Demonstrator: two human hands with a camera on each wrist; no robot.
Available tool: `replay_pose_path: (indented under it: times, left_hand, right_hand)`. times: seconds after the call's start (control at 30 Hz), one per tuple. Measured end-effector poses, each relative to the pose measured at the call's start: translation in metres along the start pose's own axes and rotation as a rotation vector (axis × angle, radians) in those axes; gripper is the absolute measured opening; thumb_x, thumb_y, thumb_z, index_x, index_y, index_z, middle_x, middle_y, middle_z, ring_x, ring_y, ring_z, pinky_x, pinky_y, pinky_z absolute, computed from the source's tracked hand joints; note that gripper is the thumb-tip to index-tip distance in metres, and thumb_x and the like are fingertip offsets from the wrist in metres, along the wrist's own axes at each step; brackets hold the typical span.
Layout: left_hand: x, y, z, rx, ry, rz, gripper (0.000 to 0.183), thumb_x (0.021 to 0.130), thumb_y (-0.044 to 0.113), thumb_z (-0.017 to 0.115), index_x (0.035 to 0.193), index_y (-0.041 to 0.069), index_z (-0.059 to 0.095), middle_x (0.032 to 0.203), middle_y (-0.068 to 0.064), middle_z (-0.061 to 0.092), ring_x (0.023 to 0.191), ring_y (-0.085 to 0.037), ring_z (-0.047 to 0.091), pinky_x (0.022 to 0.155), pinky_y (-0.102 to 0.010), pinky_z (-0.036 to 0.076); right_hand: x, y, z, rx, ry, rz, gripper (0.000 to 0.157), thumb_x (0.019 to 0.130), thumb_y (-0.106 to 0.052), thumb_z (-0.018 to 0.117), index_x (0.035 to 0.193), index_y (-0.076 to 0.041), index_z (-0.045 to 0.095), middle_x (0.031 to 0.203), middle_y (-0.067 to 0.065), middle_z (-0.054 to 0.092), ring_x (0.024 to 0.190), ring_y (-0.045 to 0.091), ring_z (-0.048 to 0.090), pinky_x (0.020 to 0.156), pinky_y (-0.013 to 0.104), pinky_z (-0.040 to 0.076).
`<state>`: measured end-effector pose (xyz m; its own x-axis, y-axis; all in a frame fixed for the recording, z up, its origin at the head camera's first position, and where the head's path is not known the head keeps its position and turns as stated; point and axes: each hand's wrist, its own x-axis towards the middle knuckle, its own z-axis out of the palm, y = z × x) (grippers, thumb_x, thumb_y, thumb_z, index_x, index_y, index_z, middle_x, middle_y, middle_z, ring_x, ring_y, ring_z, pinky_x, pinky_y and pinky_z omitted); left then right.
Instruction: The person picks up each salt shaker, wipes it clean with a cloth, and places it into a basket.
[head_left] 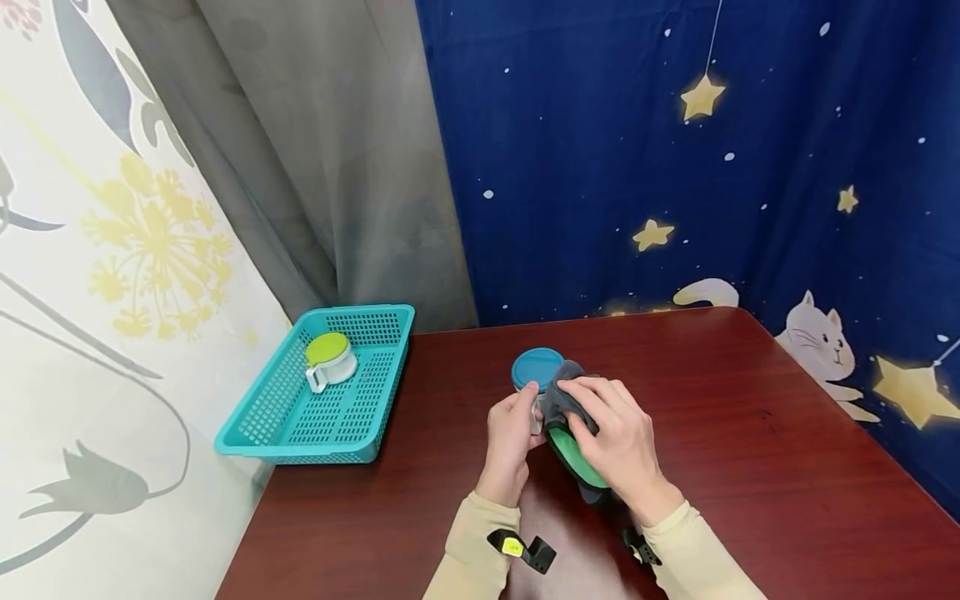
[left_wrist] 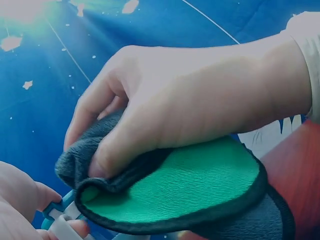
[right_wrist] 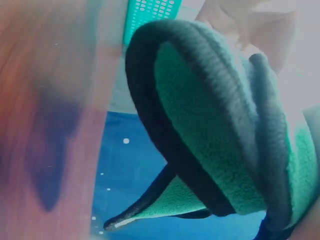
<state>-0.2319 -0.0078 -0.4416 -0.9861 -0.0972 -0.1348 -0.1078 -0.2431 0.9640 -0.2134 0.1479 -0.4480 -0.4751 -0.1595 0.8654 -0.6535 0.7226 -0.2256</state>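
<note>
In the head view my left hand grips a small clear jar with a round blue lid, its fingers around the handle side. My right hand pinches a bunched cloth, dark grey on one face and green on the other with a black edge, and holds it against the jar's right side. In the left wrist view the cloth hangs in a fold below the right thumb and covers most of the jar. Green cloth folds fill much of the right wrist view, hiding the jar there.
A turquoise basket stands at the left of the dark red table. Inside it is a white jar with a lime-green lid and a handle. Grey and star-printed blue curtains hang behind the table.
</note>
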Motion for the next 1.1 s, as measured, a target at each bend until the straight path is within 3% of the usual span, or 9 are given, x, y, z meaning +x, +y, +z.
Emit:
replay_pose_path:
  times: [0.27, 0.43, 0.63, 1.1]
  left_hand:
    - [-0.008, 0.001, -0.008, -0.007, -0.028, -0.037, 0.035, 0.092, 0.042, 0.069, 0.08, 0.009, 0.073, 0.064, 0.0, 0.062, 0.061, -0.015, 0.064, 0.057, -0.031, 0.055]
    - [-0.008, 0.001, -0.016, -0.011, -0.044, -0.076, 0.04, 0.092, 0.046, 0.068, 0.081, 0.007, 0.067, 0.071, -0.005, 0.062, 0.062, -0.017, 0.064, 0.059, -0.029, 0.057]
    - [-0.008, 0.007, -0.021, -0.014, -0.066, -0.078, 0.045, 0.092, 0.043, 0.069, 0.075, 0.003, 0.059, 0.071, -0.018, 0.065, 0.057, -0.02, 0.067, 0.064, -0.035, 0.06]
    - [-0.009, 0.007, -0.027, -0.011, -0.087, -0.102, 0.047, 0.092, 0.045, 0.069, 0.075, 0.003, 0.058, 0.073, -0.019, 0.066, 0.057, -0.02, 0.067, 0.064, -0.034, 0.06]
  right_hand:
    - [-0.003, -0.012, 0.004, -0.033, -0.013, -0.035, 0.044, 0.079, -0.007, 0.078, 0.121, -0.018, 0.073, 0.119, 0.001, 0.066, 0.097, 0.022, 0.061, 0.062, 0.043, 0.058]
    - [-0.022, -0.012, 0.006, -0.077, -0.08, 0.038, 0.038, 0.079, -0.009, 0.077, 0.115, -0.019, 0.074, 0.114, -0.003, 0.065, 0.095, 0.019, 0.06, 0.062, 0.041, 0.058]
    - [-0.036, -0.009, 0.006, -0.111, -0.157, 0.126, 0.036, 0.078, -0.009, 0.078, 0.113, -0.021, 0.074, 0.109, -0.007, 0.065, 0.093, 0.017, 0.059, 0.066, 0.042, 0.058]
    - [-0.037, -0.007, 0.007, -0.076, -0.138, 0.157, 0.041, 0.076, -0.008, 0.079, 0.115, -0.023, 0.073, 0.109, -0.01, 0.065, 0.092, 0.014, 0.059, 0.066, 0.041, 0.056]
